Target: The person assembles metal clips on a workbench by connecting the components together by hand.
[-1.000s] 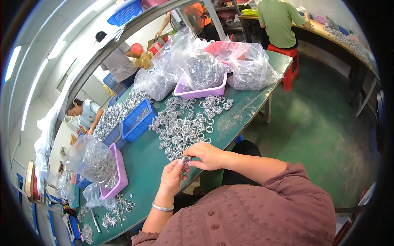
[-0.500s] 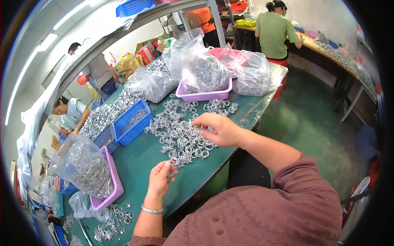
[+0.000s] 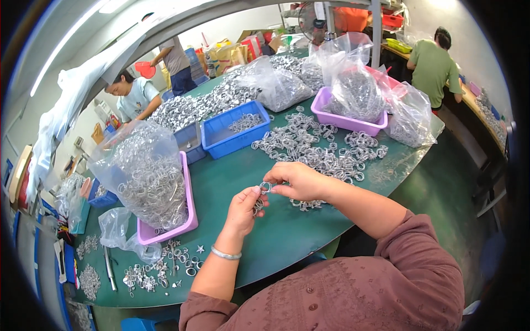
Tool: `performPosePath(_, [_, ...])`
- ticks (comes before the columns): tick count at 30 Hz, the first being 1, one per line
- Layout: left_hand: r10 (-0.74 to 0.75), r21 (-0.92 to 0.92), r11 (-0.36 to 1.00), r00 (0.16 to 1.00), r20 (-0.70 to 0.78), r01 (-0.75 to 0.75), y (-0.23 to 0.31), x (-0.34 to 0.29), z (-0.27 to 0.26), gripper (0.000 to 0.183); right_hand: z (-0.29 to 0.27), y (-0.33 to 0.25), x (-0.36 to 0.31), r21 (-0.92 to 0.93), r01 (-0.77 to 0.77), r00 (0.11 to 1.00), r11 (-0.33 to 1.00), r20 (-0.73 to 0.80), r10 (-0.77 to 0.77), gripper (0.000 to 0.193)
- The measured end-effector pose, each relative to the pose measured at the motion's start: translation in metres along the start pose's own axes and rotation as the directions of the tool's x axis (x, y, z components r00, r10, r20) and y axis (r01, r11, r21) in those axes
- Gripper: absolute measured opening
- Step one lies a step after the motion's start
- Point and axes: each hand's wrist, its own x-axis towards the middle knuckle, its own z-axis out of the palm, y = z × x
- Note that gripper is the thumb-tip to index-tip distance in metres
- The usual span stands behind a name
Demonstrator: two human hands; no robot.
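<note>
My left hand (image 3: 242, 212) is closed on several silver metal rings, held up above the green table (image 3: 221, 265). Against its fingertips, my right hand (image 3: 301, 181) pinches a single silver ring (image 3: 266, 187) between thumb and forefinger. The two hands meet at that ring. Behind and partly under my right hand spreads a loose pile of silver rings (image 3: 309, 144) on the tabletop. A silver bangle (image 3: 226, 254) circles my left wrist.
A blue tray (image 3: 236, 142) holds a few small metal pieces. Lilac trays (image 3: 190, 193) carry clear bags (image 3: 152, 187) full of metal parts. Rings and star-shaped pieces (image 3: 148, 276) lie at the near left. Co-workers (image 3: 132, 94) stand at the far left and far right.
My right hand has moved from the pile to my left fingertips, now pinching a ring there. The view has swung left, so the table things appear further right.
</note>
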Motion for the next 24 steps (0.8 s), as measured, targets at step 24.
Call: performPosePath(24, [0.071, -0.173, 0.982, 0.997, -0.040, -0.077, 0.004, 0.003, -0.015, 0.028, 0.024, 0.028, 0.024, 0.543, -0.082, 0.997, 0.836, 0.043, 0.069, 0.021])
